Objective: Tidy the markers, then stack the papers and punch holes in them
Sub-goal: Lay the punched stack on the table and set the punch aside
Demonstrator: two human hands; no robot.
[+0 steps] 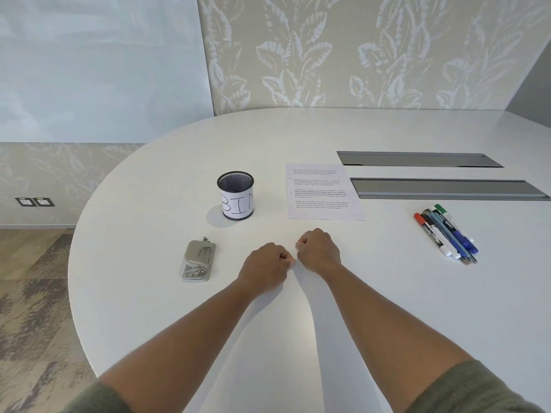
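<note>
Markers (447, 232) lie loose at right, far from the mesh cup (235, 195); papers (323, 192) unpunched; left hand (265, 266) and right hand (319, 250) are empty fists.

Single view only, head-worn wide-angle camera. Looks forward and down from above near edge of rounded white desk (298, 138). Both bare forearms enter from bottom corners, so lens sits close above person's own arms. Fisheye bends desk edge and wall lines. Near half of desk fills centre and right; patterned carpet floor (32, 293) shows at lower left; leaf-patterned beige wall (357, 55) closes off top. No second view, nothing shared.
</note>
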